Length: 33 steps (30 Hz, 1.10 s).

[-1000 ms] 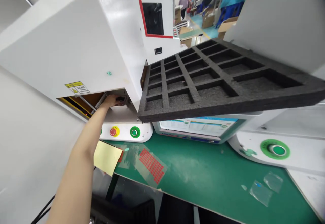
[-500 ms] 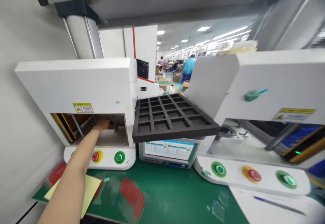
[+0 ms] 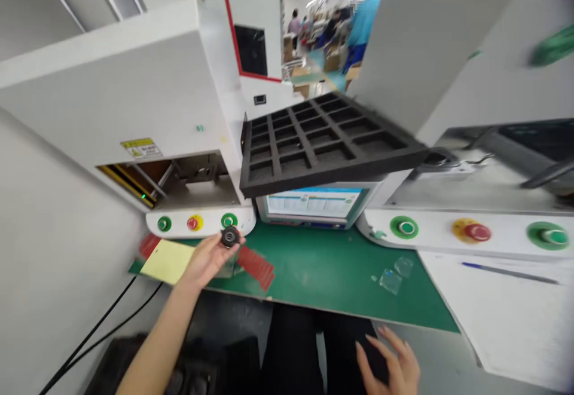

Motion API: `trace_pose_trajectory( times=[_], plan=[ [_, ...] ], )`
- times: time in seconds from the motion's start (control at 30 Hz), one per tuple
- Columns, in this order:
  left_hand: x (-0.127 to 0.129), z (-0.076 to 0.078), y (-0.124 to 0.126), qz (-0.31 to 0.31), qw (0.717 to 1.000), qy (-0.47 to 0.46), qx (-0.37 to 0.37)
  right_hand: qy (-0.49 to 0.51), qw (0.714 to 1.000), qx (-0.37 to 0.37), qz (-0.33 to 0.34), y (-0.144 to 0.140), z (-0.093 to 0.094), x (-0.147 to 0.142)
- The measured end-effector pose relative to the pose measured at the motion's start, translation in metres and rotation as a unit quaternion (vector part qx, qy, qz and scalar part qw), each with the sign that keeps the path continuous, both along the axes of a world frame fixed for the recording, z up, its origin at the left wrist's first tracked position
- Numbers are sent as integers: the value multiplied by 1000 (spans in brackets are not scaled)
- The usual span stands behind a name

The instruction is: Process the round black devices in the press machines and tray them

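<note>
Here the left hand [image 3: 207, 259] pinches a small round black part [image 3: 230, 237] at its fingertips, near the left machine's [image 3: 134, 96] green button [image 3: 229, 220], above the green mat [image 3: 323, 275]. The right hand [image 3: 394, 365] hangs spread and empty, low at the near right, probably over the lap.

The left hand [image 3: 208, 257] is stretched forward on a bare forearm, palm turned up, its fingers [image 3: 224, 245] pinched around a small round black part [image 3: 229, 236]. The right hand [image 3: 394, 365] hangs low and near, fingers spread loosely, holding nothing
</note>
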<state>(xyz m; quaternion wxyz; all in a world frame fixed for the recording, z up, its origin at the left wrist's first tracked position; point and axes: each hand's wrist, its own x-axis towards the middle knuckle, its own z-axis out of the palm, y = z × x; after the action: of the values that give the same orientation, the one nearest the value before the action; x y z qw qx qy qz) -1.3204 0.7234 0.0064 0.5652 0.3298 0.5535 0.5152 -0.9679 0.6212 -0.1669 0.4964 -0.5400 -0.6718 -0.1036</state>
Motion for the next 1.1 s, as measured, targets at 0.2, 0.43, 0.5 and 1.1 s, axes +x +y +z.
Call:
trace_pose_trajectory(
  times=[0.2, 0.43, 0.5, 1.1],
  plan=[
    [99, 15, -89, -14, 980, -192, -47, 125, 981, -41, 146, 9, 119, -22],
    [162, 33, -131, -48, 992, -94, 69, 238, 924, -126, 270, -13, 180, -24],
    [172, 40, -137, -64, 992, -34, 102, 252, 913, -134, 292, -19, 184, -23],
    [177, 60, -145, -221, 910, 257, 239, 154, 917, -121, 348, -20, 195, 13]
  ],
)
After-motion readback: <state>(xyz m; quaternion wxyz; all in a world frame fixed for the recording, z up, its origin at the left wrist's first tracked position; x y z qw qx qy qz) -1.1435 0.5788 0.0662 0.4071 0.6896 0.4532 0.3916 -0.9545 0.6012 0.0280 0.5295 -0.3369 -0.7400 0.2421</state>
